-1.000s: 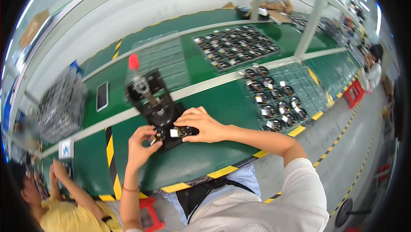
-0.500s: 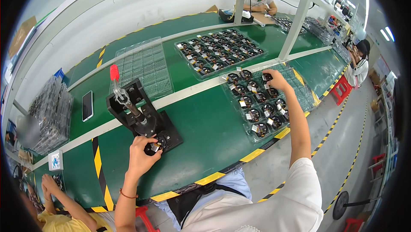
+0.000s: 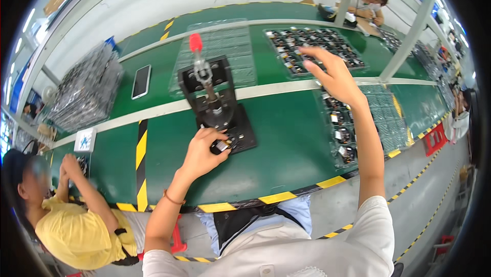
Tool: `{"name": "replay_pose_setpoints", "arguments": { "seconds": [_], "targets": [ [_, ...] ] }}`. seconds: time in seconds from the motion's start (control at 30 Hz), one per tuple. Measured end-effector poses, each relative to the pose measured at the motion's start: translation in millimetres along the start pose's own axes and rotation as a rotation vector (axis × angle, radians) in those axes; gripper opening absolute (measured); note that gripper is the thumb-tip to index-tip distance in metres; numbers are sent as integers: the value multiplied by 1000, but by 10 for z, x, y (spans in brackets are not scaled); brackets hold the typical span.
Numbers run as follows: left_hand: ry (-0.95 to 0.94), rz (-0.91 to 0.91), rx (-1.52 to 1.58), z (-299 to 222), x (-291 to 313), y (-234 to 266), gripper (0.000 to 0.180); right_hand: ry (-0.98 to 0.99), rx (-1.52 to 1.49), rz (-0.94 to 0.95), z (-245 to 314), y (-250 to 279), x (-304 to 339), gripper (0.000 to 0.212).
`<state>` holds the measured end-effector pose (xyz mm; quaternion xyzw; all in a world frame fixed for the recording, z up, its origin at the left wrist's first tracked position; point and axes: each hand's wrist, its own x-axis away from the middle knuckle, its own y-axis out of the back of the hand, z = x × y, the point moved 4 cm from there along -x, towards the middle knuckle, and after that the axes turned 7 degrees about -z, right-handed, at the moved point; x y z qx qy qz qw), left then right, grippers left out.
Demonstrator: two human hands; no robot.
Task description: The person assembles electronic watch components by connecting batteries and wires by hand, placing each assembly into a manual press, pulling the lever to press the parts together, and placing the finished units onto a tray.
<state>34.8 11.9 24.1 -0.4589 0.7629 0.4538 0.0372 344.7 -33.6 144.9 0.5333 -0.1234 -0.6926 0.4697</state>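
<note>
My left hand [image 3: 203,153] is closed, thumb and fingers pinching a small round black part with a pale label [image 3: 222,145]. That part sits at the front of the black toggle clamp press [image 3: 217,106], whose red-tipped lever [image 3: 196,43] stands upright. My right hand [image 3: 335,76] hovers in the air with fingers stretched and apart, nothing seen in it. Below it lies the near clear plastic tray [image 3: 391,123] of similar round parts [image 3: 343,135], partly covered by my forearm. Behind it is the far tray of round parts [image 3: 312,47].
An empty clear tray [image 3: 220,47] lies behind the press. To the left are a phone [image 3: 141,82], a stack of clear trays [image 3: 84,88] and a small white box [image 3: 85,140]. A co-worker in yellow [image 3: 76,228] sits at left. A shelf post [image 3: 409,37] rises at right.
My right hand has lifted off the near tray and moved left, its fingers opening. My left hand stays on the part at the press. The whole view has swung left.
</note>
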Motion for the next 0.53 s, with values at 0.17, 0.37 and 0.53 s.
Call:
{"name": "replay_pose_setpoints", "arguments": {
  "seconds": [0.17,0.37,0.53],
  "targets": [
    [24,71,-78,-45,-14,-8,27,-99,-361,110,841,-747,-721,48],
    [17,15,-150,-127,85,-38,24,-266,-755,436,1077,-1308,-1226,44],
    [145,-12,-88,-31,186,-34,25,189,-798,-3,1468,-999,-763,54]
  ]
}}
